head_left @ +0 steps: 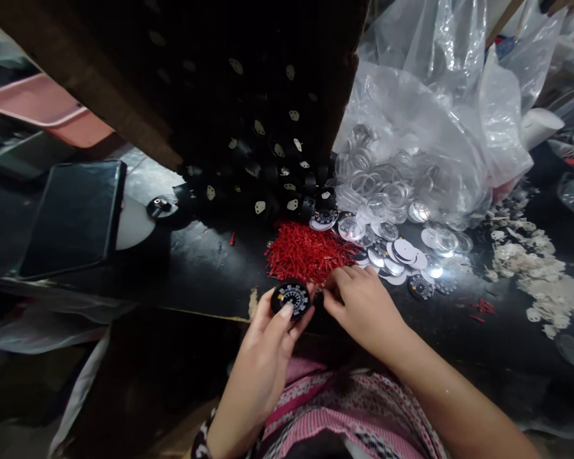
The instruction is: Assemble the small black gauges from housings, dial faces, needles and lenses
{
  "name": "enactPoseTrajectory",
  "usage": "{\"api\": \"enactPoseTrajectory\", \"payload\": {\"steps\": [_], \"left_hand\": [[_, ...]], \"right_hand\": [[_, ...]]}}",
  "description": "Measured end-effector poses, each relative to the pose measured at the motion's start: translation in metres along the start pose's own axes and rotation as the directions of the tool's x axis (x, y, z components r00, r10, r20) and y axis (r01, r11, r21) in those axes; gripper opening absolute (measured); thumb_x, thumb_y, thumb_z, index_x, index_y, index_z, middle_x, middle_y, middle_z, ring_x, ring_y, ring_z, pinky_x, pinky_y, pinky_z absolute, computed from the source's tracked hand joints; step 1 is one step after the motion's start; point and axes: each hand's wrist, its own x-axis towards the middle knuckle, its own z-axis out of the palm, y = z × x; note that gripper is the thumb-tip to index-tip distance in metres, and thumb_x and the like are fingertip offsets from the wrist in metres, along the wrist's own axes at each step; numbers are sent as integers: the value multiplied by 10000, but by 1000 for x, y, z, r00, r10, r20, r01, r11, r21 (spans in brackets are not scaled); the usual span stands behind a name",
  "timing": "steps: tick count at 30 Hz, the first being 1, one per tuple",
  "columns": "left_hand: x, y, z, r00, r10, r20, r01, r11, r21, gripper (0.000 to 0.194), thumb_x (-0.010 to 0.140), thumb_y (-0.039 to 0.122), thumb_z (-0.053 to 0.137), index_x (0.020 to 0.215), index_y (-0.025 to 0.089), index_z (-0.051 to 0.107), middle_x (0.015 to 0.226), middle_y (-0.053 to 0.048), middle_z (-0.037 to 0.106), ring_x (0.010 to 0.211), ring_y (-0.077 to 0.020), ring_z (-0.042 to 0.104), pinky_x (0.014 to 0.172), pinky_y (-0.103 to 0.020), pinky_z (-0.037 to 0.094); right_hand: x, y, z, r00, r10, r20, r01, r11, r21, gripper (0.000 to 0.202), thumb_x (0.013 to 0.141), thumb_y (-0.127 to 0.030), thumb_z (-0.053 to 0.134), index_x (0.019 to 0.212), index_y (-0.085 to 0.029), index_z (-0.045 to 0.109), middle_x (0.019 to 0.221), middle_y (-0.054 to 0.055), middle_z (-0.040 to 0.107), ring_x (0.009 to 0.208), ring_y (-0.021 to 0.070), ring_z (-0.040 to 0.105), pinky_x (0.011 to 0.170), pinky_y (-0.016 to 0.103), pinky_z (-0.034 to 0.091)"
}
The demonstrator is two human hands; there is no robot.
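Observation:
My left hand (270, 331) grips a round black gauge (291, 299) by its rim, its printed dial facing up and the thumb lying on the dial. Close to its right, my right hand (361, 303) has its fingers bent together at the front edge of a heap of red pointers (310, 252). Whatever those fingertips pinch is hidden or too small to make out. Behind my right hand lie loose dial discs (406, 252), some white side up, some black with printed marks.
Clear plastic rings (377, 182) spill from a clear plastic bag (411, 115). Black round housings (268, 204) crowd under a dark box (268, 51). Small whitish plates (530, 261) lie at the right, a dark tablet-like slab (74, 217) at the left. The table's front edge (210, 312) runs before me.

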Motion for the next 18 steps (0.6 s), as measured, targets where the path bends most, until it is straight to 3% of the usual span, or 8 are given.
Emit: {"api": "enactPoseTrajectory", "payload": {"steps": [8, 13, 18], "left_hand": [[7, 3, 18, 995, 72, 64, -69, 997, -47, 159, 902, 283, 589, 1040, 233, 648, 1124, -57, 724, 1188, -247, 606, 1097, -444, 410], [15, 0, 16, 991, 114, 64, -114, 993, -4, 295, 905, 311, 583, 1199, 291, 565, 1192, -54, 697, 1092, -243, 663, 1006, -465, 483], [19, -13, 14, 982, 113, 150, -143, 969, 203, 370, 879, 319, 625, 1246, 332, 571, 1328, -9, 604, 1234, -220, 554, 1046, -352, 444]], "right_hand": [[-13, 10, -1, 971, 42, -234, 37, 946, 323, 92, 910, -204, 573, 822, -185, 591, 823, 41, 655, 794, 209, 579, 743, 349, 406], [-17, 7, -9, 968, 40, -247, 104, 834, 543, 82, 930, -212, 544, 871, -203, 600, 814, 17, 644, 759, 174, 589, 715, 309, 433], [-19, 0, -18, 973, -28, -228, 125, 898, 421, 113, 941, -174, 507, 878, -186, 599, 837, 43, 627, 798, 196, 571, 723, 334, 407]]}}
